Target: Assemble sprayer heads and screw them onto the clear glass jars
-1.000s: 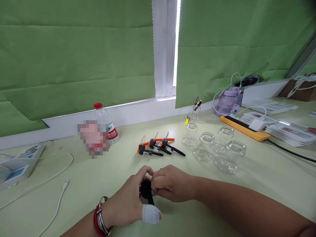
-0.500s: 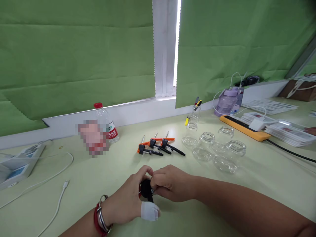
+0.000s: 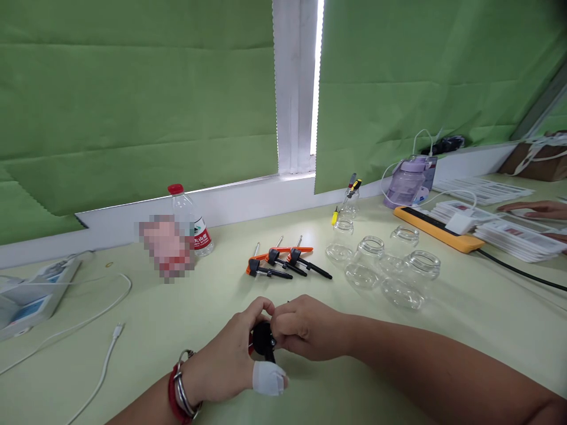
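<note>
My left hand (image 3: 233, 354) curls around a black round-headed part (image 3: 262, 337) low in the middle of the view. A black stem runs down from its head, and a bit of red or orange shows beside it. White tape wraps the thumb of that hand. My right hand (image 3: 305, 330) is closed, its fingers pinched at the right side of the same part, by a small shiny metal piece; the fingertips are partly hidden. Just beyond my hands lie three tools (image 3: 274, 268) with black handles, orange arms and metal rods, side by side on the table.
Several clear glass jars (image 3: 371, 260) stand right of the tools; a jar behind holds screwdrivers (image 3: 354, 188). Farther right are an orange power strip (image 3: 443, 230), stacked white cards (image 3: 514, 236) and another person's hand (image 3: 538, 208). A red-capped bottle (image 3: 199, 230) and white cables (image 3: 106, 354) are left.
Another person's hand has come into view over the white cards at the far right. My own hands and the black part stay almost still.
</note>
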The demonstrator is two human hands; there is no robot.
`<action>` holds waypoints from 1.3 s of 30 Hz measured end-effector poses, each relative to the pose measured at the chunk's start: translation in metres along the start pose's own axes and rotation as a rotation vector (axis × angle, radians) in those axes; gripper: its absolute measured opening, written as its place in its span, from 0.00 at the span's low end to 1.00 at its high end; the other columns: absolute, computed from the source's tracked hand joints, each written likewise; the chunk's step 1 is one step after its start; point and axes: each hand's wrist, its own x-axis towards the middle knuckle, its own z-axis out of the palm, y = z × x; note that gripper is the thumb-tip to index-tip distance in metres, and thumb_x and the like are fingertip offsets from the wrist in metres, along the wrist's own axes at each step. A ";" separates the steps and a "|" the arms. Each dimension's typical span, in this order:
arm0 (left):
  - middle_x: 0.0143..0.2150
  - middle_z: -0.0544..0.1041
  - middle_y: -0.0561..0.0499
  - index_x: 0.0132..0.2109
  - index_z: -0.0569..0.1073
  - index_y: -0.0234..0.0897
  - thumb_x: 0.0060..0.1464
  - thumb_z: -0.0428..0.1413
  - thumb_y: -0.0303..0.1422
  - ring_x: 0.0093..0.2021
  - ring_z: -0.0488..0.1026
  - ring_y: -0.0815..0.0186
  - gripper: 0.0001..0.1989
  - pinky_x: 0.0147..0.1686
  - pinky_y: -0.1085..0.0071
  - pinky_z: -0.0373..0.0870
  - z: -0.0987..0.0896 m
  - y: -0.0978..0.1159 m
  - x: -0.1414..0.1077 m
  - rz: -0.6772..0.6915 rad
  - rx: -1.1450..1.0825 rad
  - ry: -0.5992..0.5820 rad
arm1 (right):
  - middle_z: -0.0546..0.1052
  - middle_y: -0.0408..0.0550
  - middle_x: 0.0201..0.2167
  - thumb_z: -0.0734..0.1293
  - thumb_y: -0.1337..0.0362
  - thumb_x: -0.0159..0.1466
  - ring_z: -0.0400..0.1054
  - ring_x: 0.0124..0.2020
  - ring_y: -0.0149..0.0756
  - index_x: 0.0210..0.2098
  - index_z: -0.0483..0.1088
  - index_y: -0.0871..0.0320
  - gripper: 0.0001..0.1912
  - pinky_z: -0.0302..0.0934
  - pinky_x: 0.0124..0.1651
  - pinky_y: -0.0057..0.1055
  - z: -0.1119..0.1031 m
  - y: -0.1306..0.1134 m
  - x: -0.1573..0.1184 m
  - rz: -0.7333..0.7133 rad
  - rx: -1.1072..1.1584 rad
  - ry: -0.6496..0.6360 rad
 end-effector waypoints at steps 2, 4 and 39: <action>0.35 0.66 0.57 0.39 0.56 0.42 0.37 0.62 0.34 0.33 0.59 0.67 0.24 0.34 0.70 0.60 0.000 0.001 0.000 0.000 0.002 -0.002 | 0.72 0.42 0.28 0.59 0.68 0.62 0.63 0.27 0.27 0.30 0.63 0.56 0.04 0.54 0.30 0.23 0.000 0.000 0.000 0.003 0.004 -0.008; 0.35 0.66 0.57 0.39 0.56 0.42 0.37 0.62 0.34 0.34 0.59 0.67 0.24 0.34 0.70 0.60 0.000 0.001 0.000 0.000 0.001 -0.003 | 0.73 0.42 0.29 0.59 0.68 0.62 0.63 0.28 0.27 0.31 0.63 0.56 0.03 0.55 0.30 0.23 -0.001 0.000 0.000 0.000 0.010 -0.015; 0.37 0.67 0.56 0.40 0.57 0.42 0.36 0.63 0.35 0.35 0.58 0.66 0.25 0.36 0.69 0.61 0.000 0.000 -0.003 0.026 0.027 -0.006 | 0.74 0.42 0.29 0.62 0.68 0.60 0.65 0.27 0.27 0.33 0.66 0.57 0.01 0.55 0.31 0.23 -0.002 -0.003 0.001 0.080 0.049 -0.053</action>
